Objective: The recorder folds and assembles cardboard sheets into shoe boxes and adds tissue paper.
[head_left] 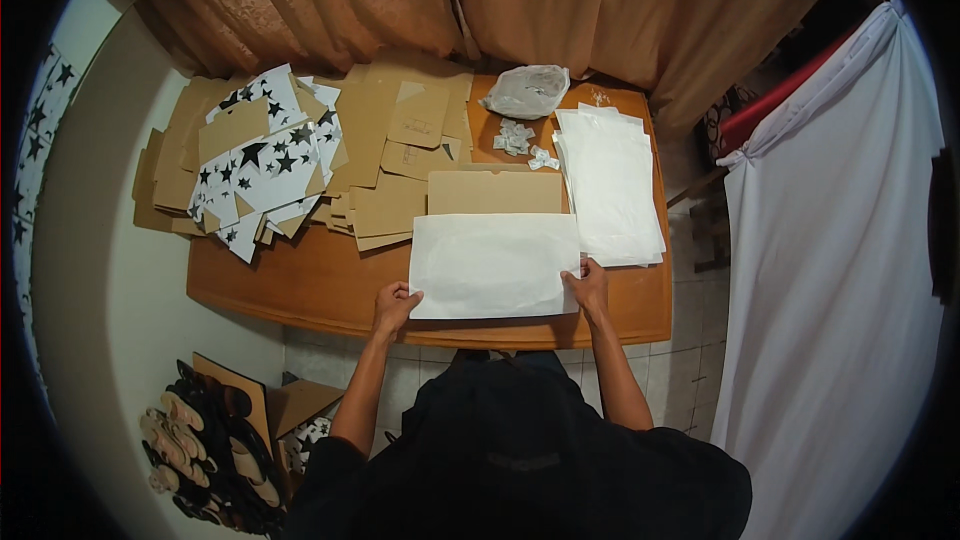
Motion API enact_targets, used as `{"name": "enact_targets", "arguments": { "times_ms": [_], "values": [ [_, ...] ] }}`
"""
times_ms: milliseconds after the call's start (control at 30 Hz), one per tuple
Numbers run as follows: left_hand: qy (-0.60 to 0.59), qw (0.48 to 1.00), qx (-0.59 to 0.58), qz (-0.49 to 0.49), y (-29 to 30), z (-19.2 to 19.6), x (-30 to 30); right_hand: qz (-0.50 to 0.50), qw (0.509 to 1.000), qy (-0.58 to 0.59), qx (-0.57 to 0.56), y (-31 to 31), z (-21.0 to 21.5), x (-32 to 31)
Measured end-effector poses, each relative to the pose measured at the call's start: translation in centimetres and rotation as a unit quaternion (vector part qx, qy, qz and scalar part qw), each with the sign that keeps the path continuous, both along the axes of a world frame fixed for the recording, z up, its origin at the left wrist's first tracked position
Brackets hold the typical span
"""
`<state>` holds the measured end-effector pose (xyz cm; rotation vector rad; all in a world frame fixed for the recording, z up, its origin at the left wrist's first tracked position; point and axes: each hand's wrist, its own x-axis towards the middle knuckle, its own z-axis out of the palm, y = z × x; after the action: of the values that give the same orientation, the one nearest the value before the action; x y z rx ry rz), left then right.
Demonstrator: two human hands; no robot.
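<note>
A white sheet of paper (494,268) is spread out in front of me at the near side of the wooden table. My left hand (397,307) pinches its lower left corner, and my right hand (588,288) grips its right edge. Behind the sheet a flat brown cardboard piece (494,192) shows, its lower part covered by the paper. Close to my right hand lies a stack of white paper sheets (611,185). Small whitish packets (514,137) lie in a little pile farther back, beside a crumpled translucent plastic bag (527,92).
Flat cardboard pieces (395,165) are piled on the table's (285,285) far left, along with star-patterned white sheets (262,165). Brown curtains (560,10) hang behind. A white cloth (820,240) hangs on the right. Shoes (215,450) stand on the floor at lower left.
</note>
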<state>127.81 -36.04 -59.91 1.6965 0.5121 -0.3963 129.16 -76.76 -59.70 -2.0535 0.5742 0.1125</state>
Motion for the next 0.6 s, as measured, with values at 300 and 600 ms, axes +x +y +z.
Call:
{"name": "enact_targets", "arguments": {
  "times_ms": [300,600],
  "values": [
    [-0.343,0.857,0.378,-0.072,-2.4,4.7,1.9,0.054,0.944,-0.163,-0.283,5.2,6.3,-2.0],
    [-0.348,0.855,0.189,-0.335,-8.1,2.0,4.6,0.203,0.946,-0.036,-0.250,12.3,4.6,0.2]
  ]
}}
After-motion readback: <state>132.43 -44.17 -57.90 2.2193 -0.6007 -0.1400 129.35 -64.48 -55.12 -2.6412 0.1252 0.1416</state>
